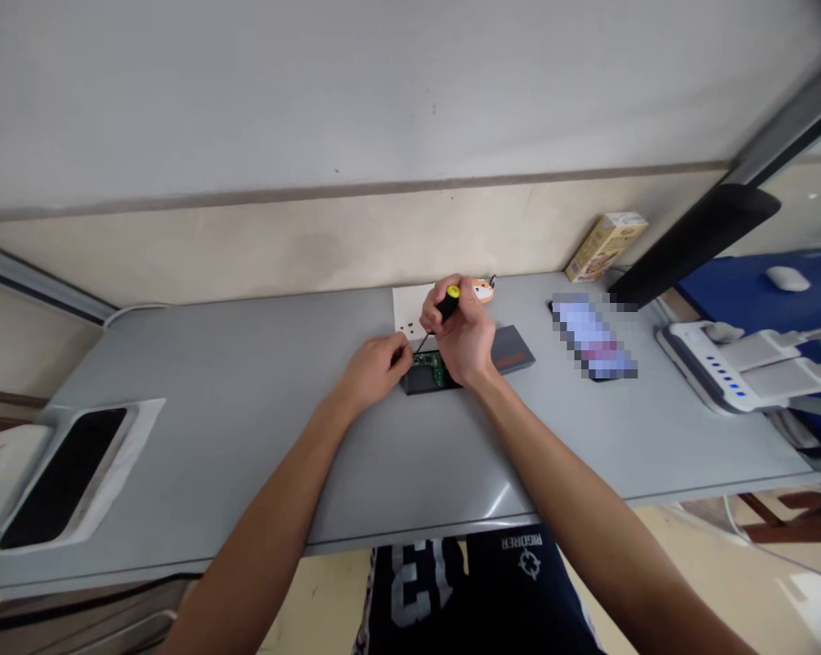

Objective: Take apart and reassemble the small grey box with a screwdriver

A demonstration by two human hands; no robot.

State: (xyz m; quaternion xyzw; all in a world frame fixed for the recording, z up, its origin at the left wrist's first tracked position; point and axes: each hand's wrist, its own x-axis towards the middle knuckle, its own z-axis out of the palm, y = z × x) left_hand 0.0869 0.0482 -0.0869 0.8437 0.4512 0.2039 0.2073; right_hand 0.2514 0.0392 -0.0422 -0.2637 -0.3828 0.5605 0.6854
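Observation:
In the head view my right hand is wrapped round a screwdriver with a black handle and yellow end. Its thin shaft slants down to the left, towards an opened black device with a green circuit board showing. My left hand is closed, thumb and forefinger pinched at the device's upper left corner beside the screwdriver's tip. What lies between those fingertips is hidden. A flat grey cover lies just right of the device, partly behind my right wrist.
Behind my hands is a white sheet with small dark bits on it, and a dog-shaped item. To the right are a phone, a carton and a power strip. A black tablet-like slab lies far left.

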